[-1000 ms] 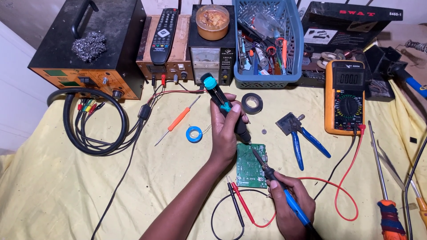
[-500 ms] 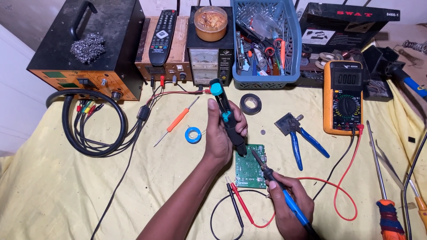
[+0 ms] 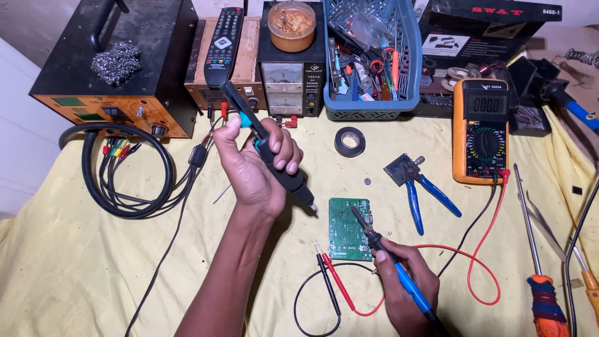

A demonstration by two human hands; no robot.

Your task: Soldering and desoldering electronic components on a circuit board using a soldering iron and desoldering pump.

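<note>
Head cam | L hand (image 3: 253,171) grips desoldering pump (image 3: 265,146) | R hand (image 3: 405,284) holds soldering iron (image 3: 387,256) on green PCB (image 3: 345,228)

Matt yellow cloth (image 3: 75,268), glossy green circuit board (image 3: 346,228), seemingly plastic basket (image 3: 368,107)

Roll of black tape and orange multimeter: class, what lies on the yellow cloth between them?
In the head view, blue-handled pliers lie between the roll of black tape and the orange multimeter, with a small coin-like disc nearby.
</note>
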